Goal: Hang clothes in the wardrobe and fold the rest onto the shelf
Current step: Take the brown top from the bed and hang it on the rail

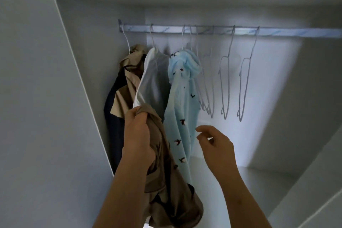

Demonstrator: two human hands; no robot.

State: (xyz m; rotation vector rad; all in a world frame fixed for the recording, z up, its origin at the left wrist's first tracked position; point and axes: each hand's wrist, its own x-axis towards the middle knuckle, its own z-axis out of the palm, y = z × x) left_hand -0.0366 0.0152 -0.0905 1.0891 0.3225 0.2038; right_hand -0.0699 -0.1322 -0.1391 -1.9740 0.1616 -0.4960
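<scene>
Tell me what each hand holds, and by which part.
Left hand grips a bunched brown fabric garment by its upper end. Right hand's fingers sit at the light-blue printed shirt's edge; a pinch cannot be told.

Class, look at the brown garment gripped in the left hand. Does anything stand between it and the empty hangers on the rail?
Yes. The light blue shirt hangs between the brown garment and the empty hangers, which are further right along the rail.

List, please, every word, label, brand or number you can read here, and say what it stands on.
On the rail: faint grey print along its film wrapping, too blurred to read.
On the light blue garment: small bird motifs only, no lettering.
Nothing else in view bears any text.
</scene>
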